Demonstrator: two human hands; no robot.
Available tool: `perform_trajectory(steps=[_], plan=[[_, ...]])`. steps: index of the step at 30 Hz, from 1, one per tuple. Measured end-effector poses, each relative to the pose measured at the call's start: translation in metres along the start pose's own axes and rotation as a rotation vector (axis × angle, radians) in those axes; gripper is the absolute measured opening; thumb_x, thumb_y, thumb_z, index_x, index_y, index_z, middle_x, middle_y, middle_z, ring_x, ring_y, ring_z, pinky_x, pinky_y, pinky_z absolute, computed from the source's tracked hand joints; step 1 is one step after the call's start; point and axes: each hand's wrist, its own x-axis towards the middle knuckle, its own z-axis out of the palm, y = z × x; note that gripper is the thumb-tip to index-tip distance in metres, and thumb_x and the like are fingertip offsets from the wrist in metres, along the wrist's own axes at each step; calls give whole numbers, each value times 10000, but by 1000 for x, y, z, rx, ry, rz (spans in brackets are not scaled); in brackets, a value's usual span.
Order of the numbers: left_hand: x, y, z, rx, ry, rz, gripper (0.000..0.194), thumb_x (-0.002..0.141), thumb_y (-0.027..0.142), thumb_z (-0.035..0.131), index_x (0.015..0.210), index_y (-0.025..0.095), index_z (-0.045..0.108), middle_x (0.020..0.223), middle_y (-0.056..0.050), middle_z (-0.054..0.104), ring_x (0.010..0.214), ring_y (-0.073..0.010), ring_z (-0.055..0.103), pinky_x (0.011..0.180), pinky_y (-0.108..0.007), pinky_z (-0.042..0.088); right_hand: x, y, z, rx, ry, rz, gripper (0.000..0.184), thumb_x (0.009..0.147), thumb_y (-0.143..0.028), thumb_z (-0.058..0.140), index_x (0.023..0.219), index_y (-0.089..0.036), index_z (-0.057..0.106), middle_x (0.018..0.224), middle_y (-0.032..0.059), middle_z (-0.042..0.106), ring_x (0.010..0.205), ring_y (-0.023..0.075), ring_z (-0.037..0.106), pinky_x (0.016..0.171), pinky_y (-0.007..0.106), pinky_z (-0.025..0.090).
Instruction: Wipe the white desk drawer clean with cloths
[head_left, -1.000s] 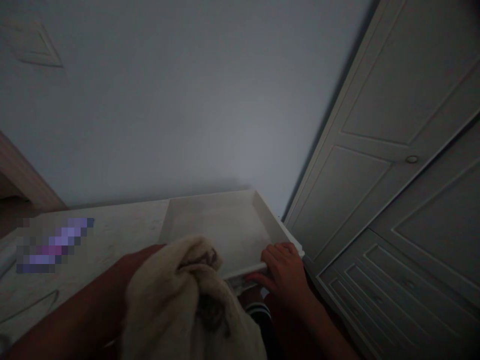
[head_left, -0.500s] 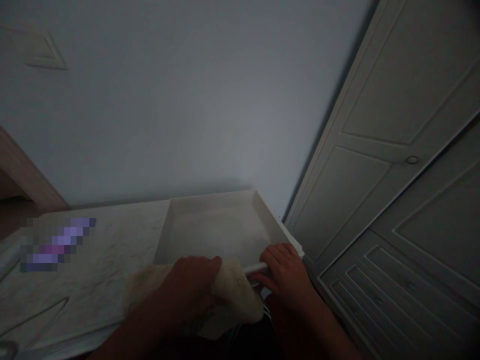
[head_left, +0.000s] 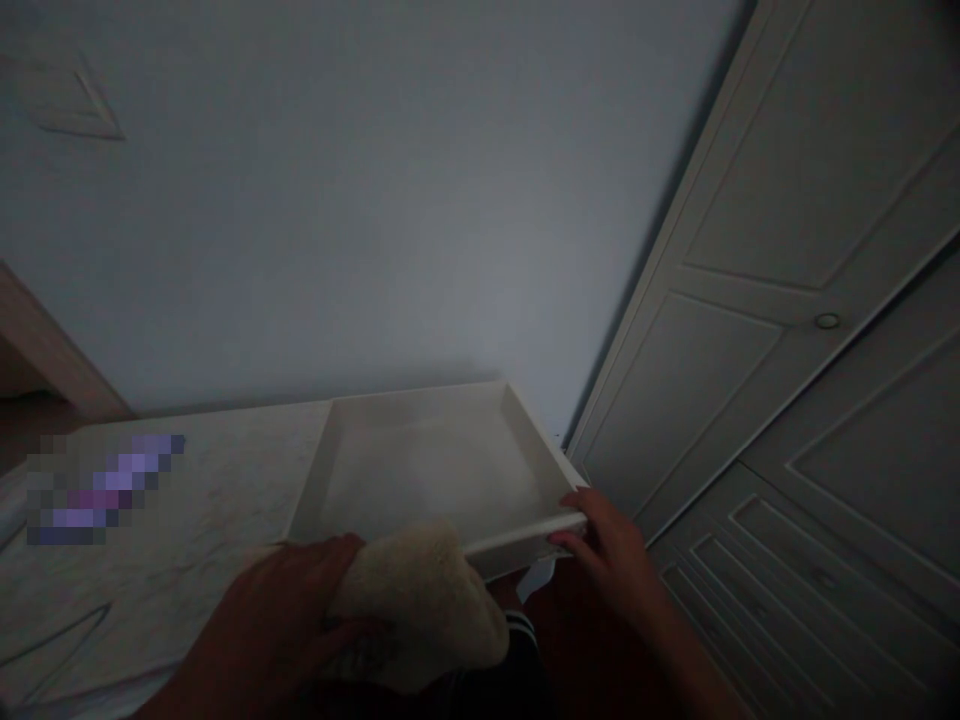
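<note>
Cloth (head_left: 424, 600), free end pointing right, long axis unclear, left fingers (head_left: 334, 555) clasping it; right fingers (head_left: 589, 502) pinching tray (head_left: 435, 470) near corner

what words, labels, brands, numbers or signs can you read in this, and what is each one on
None: no text can be read anywhere.
Flat purple-and-pink item on the marbled white top: pixelated, so any print is unreadable.
Beige fuzzy cloth: faint marks on its shaded side, too dim to make out.
Shallow white rectangular tray: no lettering visible.
</note>
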Motion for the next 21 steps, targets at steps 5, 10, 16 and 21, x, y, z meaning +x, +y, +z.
perform_trajectory(steps=[5,10,16,21], plan=[[9,29,1,50,-33,12,415,917,531,563,1206,254,671,1192,-102,779,1124,-349,717,952,-495,504,4,-6,-4,24,-33,22,291,1014,-506,594,1041,-223,651,1046,83,733,861,218,712,741,311,557],[32,68,-3,57,-44,125,371,922,516,553,1104,212,664,1117,-131,780,1071,-366,732,883,-479,530,6,-11,-8,9,-81,45,323,1017,-546,580,1007,-226,629,940,48,704,786,197,669,690,293,510],[54,99,-7,58,-46,247,503,908,663,596,1089,199,668,1070,-134,791,1007,-377,753,833,-475,562,7,-10,-10,-20,-95,33,262,1016,-491,587,984,-232,615,886,32,693,779,197,669,691,288,502],[75,146,5,15,36,308,537,918,653,605,1129,164,670,1072,-165,789,986,-370,760,819,-460,579,5,-7,-9,-22,-101,39,152,956,-280,536,1064,-232,633,1027,73,730,914,226,713,786,320,551]])
